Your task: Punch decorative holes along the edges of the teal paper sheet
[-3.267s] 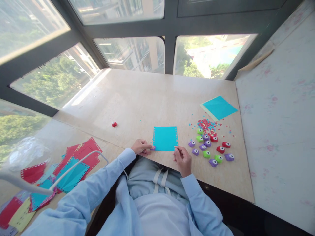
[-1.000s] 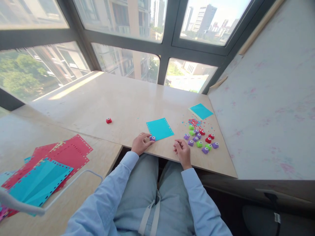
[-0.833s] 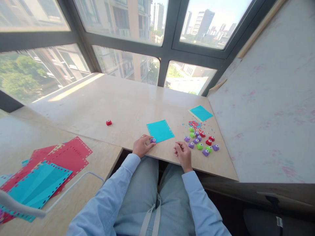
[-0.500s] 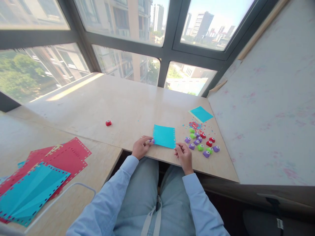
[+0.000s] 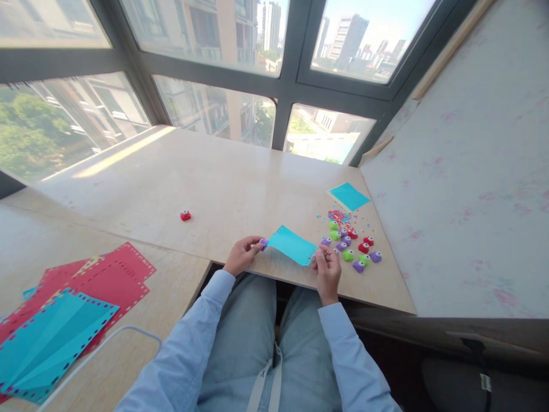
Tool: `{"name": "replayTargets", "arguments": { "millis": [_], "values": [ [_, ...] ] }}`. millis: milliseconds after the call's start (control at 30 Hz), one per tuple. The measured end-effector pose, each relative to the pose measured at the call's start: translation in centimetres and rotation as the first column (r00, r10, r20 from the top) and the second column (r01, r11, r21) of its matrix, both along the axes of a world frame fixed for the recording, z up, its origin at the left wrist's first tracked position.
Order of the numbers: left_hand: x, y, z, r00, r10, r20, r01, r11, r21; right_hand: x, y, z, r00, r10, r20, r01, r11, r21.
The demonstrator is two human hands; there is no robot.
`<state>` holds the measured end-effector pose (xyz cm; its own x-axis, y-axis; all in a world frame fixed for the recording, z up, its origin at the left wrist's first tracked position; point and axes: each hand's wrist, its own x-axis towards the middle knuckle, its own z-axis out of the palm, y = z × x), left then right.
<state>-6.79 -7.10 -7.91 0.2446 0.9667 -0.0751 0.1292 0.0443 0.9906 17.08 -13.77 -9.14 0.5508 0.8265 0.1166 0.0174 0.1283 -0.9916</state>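
Note:
My left hand (image 5: 244, 254) is closed on a small purple hole punch (image 5: 263, 244), which sits at the left edge of a blue sheet of paper (image 5: 292, 246). Holes run along the sheet's right edge and some show at its upper left corner. With thumb and fingers my right hand (image 5: 327, 269) pinches the sheet's right side. The paper is tilted and looks partly raised off the table. Just right of it lie several purple, green and red hole punches (image 5: 348, 255), each with an eye on top.
Red and blue punched paper dots (image 5: 338, 217) lie behind the punches, near more blue paper (image 5: 349, 196). A lone red hole punch (image 5: 185, 215) stands left. Punched red sheets (image 5: 122, 269), a blue sheet (image 5: 64, 337) and a white cable (image 5: 98, 349) are at lower left.
The blue sheet has turned clockwise and tilted, its right side moving right with my right hand. My left hand has tipped the purple hole punch at the sheet's left edge.

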Motion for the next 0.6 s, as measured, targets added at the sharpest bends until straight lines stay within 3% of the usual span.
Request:
{"name": "replayTargets", "arguments": {
  "millis": [200, 433, 600],
  "values": [
    [-0.3, 0.2, 0.7, 0.991, 0.000, 0.135, 0.012, 0.996, -0.086, -0.1, 0.0, 0.1, 1.000, 0.001, -0.008, -0.001, 1.000, -0.021],
    [-0.4, 0.4, 1.1, 0.949, 0.130, 0.289, -0.088, 0.984, -0.153, -0.1, 0.1, 0.0, 0.999, 0.023, 0.037, -0.021, 0.997, -0.069],
    [-0.4, 0.6, 1.4, 0.908, 0.154, 0.391, -0.079, 0.976, -0.201, -0.1, 0.0, 0.2, 0.998, 0.031, 0.055, -0.026, 0.996, -0.089]
  ]
}}
